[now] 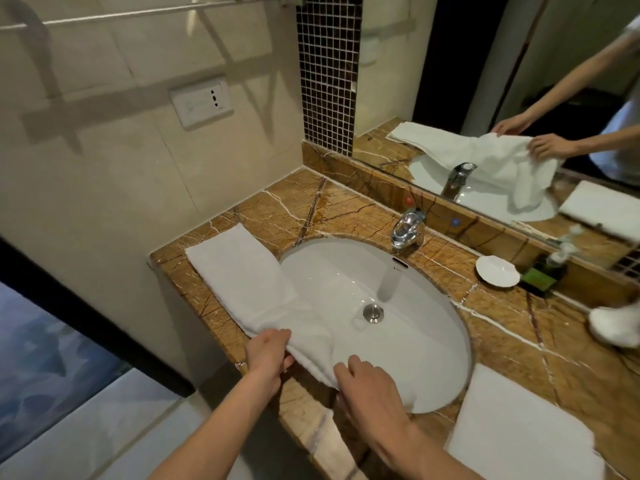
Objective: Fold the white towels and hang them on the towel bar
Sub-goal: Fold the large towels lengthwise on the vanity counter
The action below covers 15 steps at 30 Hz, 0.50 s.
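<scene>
**Grip.** Your left hand (268, 355) closes round the near end of the towel (242, 271) at the front edge of the counter (284, 209), fingers curled over the cloth. Your right hand (370, 382) lies just beside it on the basin side. Its fingers are bent down and pinch the same near hem where it sags over the rim of the basin (346, 271). Both grips fall on one short end, probably so that you can lift that end level and carry it over to halve the strip.

**Towel.** It lies as a long, already narrowed band on the left part of the counter. Its long axis runs from your hands at the front edge away toward the counter's left back. The far end lies flat and square near the wall. The near right portion has slumped into the basin, so it needs drawing taut before the next fold.

**Surroundings.** A second towel (519, 434) lies folded flat at the front right corner, well apart from the first. The tap (407, 230) stands at the back edge behind the basin, with a soap dish (497, 270) to its right. The towel bar (138, 13) crosses the wall above the counter's left end and carries nothing in view, so hanging is judged not yet begun.
</scene>
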Each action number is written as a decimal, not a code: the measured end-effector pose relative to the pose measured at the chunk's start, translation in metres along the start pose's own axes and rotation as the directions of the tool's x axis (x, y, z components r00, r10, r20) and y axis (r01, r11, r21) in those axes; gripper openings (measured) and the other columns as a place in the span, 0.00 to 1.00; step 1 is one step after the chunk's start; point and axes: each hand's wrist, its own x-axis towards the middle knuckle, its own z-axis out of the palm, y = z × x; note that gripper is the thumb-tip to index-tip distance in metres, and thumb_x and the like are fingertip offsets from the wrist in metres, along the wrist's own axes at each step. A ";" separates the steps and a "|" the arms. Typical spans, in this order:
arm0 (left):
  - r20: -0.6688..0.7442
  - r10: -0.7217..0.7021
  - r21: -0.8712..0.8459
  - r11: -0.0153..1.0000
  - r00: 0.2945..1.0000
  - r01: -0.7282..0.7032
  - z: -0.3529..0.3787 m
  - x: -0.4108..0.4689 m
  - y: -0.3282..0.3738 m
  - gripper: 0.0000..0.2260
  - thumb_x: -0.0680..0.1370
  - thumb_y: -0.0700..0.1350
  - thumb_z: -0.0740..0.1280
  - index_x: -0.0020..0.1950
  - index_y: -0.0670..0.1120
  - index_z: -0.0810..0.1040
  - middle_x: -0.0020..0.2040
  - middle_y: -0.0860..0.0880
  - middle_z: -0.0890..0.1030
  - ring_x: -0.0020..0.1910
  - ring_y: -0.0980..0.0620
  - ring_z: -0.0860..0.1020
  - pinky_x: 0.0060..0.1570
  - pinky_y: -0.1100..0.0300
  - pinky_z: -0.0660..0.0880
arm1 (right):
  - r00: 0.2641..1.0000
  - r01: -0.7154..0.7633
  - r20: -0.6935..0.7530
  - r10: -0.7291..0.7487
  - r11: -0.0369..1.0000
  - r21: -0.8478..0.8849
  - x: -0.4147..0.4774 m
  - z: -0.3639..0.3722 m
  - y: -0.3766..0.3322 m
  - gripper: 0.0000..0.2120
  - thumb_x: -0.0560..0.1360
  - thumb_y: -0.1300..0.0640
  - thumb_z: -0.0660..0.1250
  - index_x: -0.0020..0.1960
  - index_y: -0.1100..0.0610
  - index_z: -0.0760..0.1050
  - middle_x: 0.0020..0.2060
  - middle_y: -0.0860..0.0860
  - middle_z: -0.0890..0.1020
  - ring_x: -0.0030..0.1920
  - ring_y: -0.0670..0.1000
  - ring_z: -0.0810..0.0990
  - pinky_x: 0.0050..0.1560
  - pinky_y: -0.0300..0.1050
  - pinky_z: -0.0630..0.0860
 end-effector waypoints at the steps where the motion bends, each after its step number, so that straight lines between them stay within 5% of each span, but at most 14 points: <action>1: 0.008 0.008 0.010 1.000 1.000 -0.008 -0.003 -0.003 -0.003 0.02 0.75 0.37 0.68 0.47 0.42 0.77 0.47 0.42 0.81 0.45 0.46 0.80 0.32 0.59 0.78 | 1.000 -0.011 0.011 0.012 1.000 -0.029 -0.002 -0.002 -0.007 0.22 0.41 0.53 0.81 0.32 0.51 0.76 0.25 0.49 0.73 0.21 0.48 0.71 0.24 0.40 0.54; 10: 0.199 -0.004 -0.036 0.999 0.980 0.011 -0.032 -0.047 -0.043 0.21 0.75 0.36 0.69 0.66 0.42 0.68 0.57 0.40 0.79 0.49 0.41 0.82 0.37 0.51 0.81 | 0.997 -0.024 0.068 0.031 0.994 -0.105 -0.028 -0.001 -0.047 0.20 0.47 0.54 0.84 0.35 0.52 0.78 0.28 0.51 0.75 0.24 0.50 0.74 0.19 0.40 0.64; 13: 0.195 -0.087 -0.144 0.983 0.977 0.116 -0.034 -0.062 -0.057 0.21 0.75 0.36 0.69 0.66 0.38 0.67 0.55 0.37 0.80 0.48 0.41 0.83 0.34 0.54 0.80 | 0.994 -0.033 0.101 0.043 0.995 -0.099 -0.037 -0.002 -0.052 0.13 0.70 0.55 0.72 0.53 0.55 0.76 0.45 0.55 0.77 0.41 0.55 0.78 0.34 0.48 0.74; 15: 0.259 -0.152 -0.163 0.966 0.954 0.199 -0.036 -0.068 -0.063 0.16 0.76 0.37 0.69 0.62 0.35 0.73 0.51 0.37 0.83 0.45 0.42 0.83 0.33 0.53 0.80 | 0.992 -0.032 0.120 0.043 0.995 -0.092 -0.043 -0.003 -0.056 0.14 0.70 0.56 0.72 0.53 0.56 0.75 0.45 0.55 0.78 0.41 0.55 0.78 0.33 0.49 0.74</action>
